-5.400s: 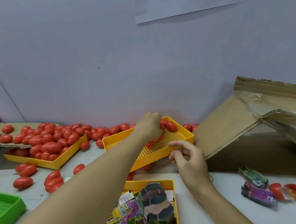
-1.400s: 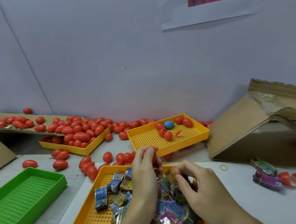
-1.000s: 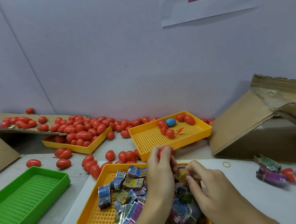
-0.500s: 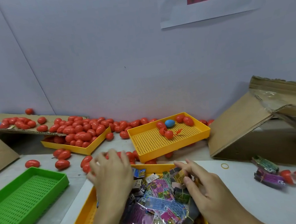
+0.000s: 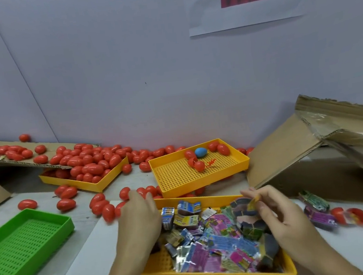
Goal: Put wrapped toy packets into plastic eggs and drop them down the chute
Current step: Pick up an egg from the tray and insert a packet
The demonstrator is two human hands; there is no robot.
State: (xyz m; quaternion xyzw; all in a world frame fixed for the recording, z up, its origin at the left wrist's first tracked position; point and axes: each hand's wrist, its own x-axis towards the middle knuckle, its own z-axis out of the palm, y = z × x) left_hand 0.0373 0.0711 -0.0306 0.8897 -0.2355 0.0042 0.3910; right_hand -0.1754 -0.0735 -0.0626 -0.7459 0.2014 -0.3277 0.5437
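A yellow tray point(image 5: 212, 273) in front of me holds a heap of wrapped toy packets point(image 5: 221, 245). My right hand point(image 5: 282, 214) is raised over the tray's right side and pinches a small yellow packet point(image 5: 253, 204) between thumb and fingers. My left hand point(image 5: 140, 220) reaches past the tray's far left corner, with its fingertips among loose red eggs point(image 5: 107, 212) on the table. Its back hides the fingers, so I cannot see whether it holds an egg. The sloping cardboard chute point(image 5: 289, 148) lies at the right.
A second yellow tray point(image 5: 180, 182) behind holds a few red eggs and a blue egg point(image 5: 200, 152). A third yellow tray point(image 5: 85, 187) and a cardboard ramp point(image 5: 10, 163) at the left are piled with red eggs. A green tray point(image 5: 19, 244) lies near left. Packets point(image 5: 318, 212) and an open egg point(image 5: 354, 215) lie at right.
My left hand, which held a red egg over the packet tray, swung left to the loose eggs. My right hand lifted out of the packets with a yellow packet pinched.
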